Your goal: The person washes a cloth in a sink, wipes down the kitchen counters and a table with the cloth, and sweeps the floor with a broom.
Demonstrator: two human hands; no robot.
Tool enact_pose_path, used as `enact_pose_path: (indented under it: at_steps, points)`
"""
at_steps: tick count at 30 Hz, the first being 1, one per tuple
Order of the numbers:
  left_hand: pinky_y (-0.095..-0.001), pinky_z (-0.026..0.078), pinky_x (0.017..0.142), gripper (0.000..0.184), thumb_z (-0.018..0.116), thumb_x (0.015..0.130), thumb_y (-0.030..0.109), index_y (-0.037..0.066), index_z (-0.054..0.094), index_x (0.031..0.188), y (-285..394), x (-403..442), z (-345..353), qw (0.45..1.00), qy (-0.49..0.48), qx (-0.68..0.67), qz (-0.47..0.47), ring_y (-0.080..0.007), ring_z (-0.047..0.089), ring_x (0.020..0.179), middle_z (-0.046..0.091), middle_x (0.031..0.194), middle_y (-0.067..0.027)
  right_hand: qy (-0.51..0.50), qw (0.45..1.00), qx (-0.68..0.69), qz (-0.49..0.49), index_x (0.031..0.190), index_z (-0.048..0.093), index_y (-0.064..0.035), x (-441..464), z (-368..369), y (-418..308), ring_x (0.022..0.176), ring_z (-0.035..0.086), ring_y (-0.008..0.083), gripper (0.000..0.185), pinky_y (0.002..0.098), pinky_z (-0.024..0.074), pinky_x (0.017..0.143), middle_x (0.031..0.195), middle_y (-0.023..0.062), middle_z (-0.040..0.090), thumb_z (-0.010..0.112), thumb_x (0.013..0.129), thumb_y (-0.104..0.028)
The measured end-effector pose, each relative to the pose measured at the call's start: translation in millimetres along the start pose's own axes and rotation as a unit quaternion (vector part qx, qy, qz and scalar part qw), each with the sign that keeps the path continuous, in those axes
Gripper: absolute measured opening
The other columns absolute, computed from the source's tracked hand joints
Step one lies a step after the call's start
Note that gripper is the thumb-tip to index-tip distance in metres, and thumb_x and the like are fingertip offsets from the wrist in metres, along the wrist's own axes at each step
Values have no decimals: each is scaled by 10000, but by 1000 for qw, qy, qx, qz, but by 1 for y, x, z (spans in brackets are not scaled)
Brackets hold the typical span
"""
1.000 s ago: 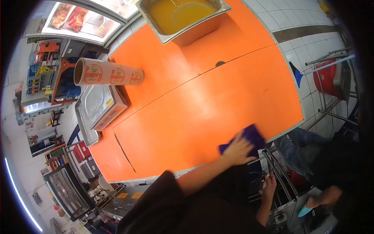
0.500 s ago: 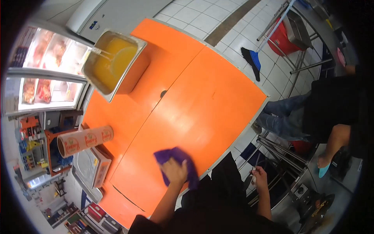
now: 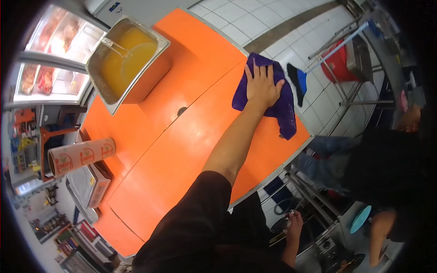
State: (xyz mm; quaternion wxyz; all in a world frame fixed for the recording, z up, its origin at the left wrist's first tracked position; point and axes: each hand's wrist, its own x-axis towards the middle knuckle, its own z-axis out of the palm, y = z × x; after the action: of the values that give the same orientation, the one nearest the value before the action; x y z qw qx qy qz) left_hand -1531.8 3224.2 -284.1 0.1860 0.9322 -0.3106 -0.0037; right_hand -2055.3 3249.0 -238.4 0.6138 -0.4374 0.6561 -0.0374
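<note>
My left hand [image 3: 261,91] lies flat, fingers spread, on a purple cloth [image 3: 286,107], pressing it against the orange tabletop [image 3: 195,141] near its far right edge. The cloth is bunched beneath the palm and trails toward the near right. Low in the view, beside the table, my right hand [image 3: 293,223] is closed around something small and whitish that I cannot make out.
A metal pan of yellow liquid [image 3: 116,68] with a ladle sits at the far left. Nearer are a printed roll [image 3: 84,155] and a scale [image 3: 86,184]. A person [image 3: 378,168] is at the right, near a broom [image 3: 298,82].
My left hand and the purple cloth have moved across the table from its near side to the far right edge. My right hand stays low beside the table, and the camera view has shifted.
</note>
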Motion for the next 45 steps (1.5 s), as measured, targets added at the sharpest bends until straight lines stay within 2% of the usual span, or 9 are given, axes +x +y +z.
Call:
enact_pose_path:
  at_steps: [3,6,8,15,19,21,27,40,45]
  points:
    - [-592,95,1161,757,381,942,614,103,353,1500,-15,-51,-12,996,41,-29,72,-403,174,1467,243,1571,-223,-16,999,-22,-30,992,585,-97,-4,6,-5,539,527,70,71,233,396,410,826,5,643,586,927,-126]
    - [-577,127,1160,820,470,890,648,87,380,1482,-56,-154,-58,997,20,-42,54,-417,217,1447,300,1540,-237,-60,995,-21,-73,980,589,-94,-4,1,5,552,532,74,64,238,401,405,823,7,641,588,923,-122]
    - [-576,137,1159,896,531,853,655,20,374,1464,-94,-235,-90,1000,-22,-20,10,-430,229,1438,319,1517,-264,-79,994,-64,-32,971,597,-75,-13,11,-6,665,585,97,62,249,461,582,823,17,640,562,921,-80]
    - [-625,32,1150,956,550,860,614,-20,236,1504,-251,-553,-191,948,-101,102,-283,-400,129,1477,205,1567,-252,-88,994,-42,-38,955,600,-67,-3,19,29,707,577,98,46,247,451,646,807,6,618,569,922,-76]
    - [-650,-10,1136,777,401,986,459,-62,157,1509,-298,-650,-212,799,-153,200,-547,-364,36,1499,129,1591,-244,-54,989,-116,-74,957,591,-45,3,21,39,743,567,101,49,250,443,690,820,12,596,569,920,-66]
    - [-639,-10,1142,749,379,994,413,-110,167,1485,-320,-659,-166,795,-25,137,-591,-411,25,1487,109,1581,-286,-65,976,-161,-131,973,590,-28,7,23,42,762,571,115,76,263,450,715,826,17,592,578,904,-59]
    - [-622,30,1154,758,508,928,382,-154,289,1417,-214,-405,-86,942,-3,158,-296,-516,153,1422,198,1512,-378,-78,959,-235,-136,1009,574,-34,16,29,43,739,519,93,171,266,451,624,845,-1,549,646,857,-70]
    - [-581,138,1158,768,404,955,472,-144,322,1405,-160,84,-29,982,100,80,-142,-477,222,1414,329,1465,-337,-47,975,-190,-105,999,562,0,32,67,-38,745,496,82,178,239,429,684,817,-19,495,628,834,-3]
    - [-516,149,1182,802,394,950,503,-138,307,1425,-158,104,-26,987,87,76,-114,-443,196,1443,284,1504,-331,-36,974,-174,-138,1037,570,-36,20,91,-76,696,529,89,207,246,454,594,861,-4,525,664,856,1]
